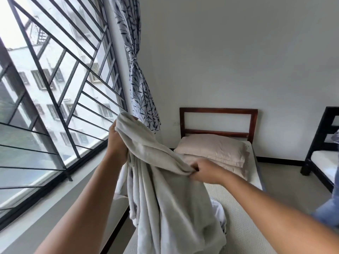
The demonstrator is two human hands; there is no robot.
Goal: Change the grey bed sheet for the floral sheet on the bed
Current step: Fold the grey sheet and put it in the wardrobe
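Far left, you've got the window [55,92], dark slanted bars across it and a pale block of flats outside. Beside it the curtain [140,83], leaf-printed, hangs tied at its middle against the white wall. Now your left hand [117,138]: it's up high, just in front of the curtain's lower end, with the fingers curled over the top of the sheet [165,189] and gripping a bunch of it. The sheet is pale grey and falls from that hand in long folds over the near left side of the bed [242,217]. A ridge of it slopes down and across to your right hand [205,171]. That hand sits lower, in front of the pillows [214,149], and pinches the sheet's edge between thumb and curled fingers. So both hands are holding the sheet, and most of it is lifted off the mattress, which shows bare and textured to the right of the hanging cloth. The two beige pillows lie stacked at the head of the bed, touching the headboard [218,111], a dark red wooden frame set against the wall. Further right, well apart across the floor, stands a second bed [319,140] with a black frame and a white mattress. At the right edge there's some blue cloth [326,211], too blurred to say what it is.
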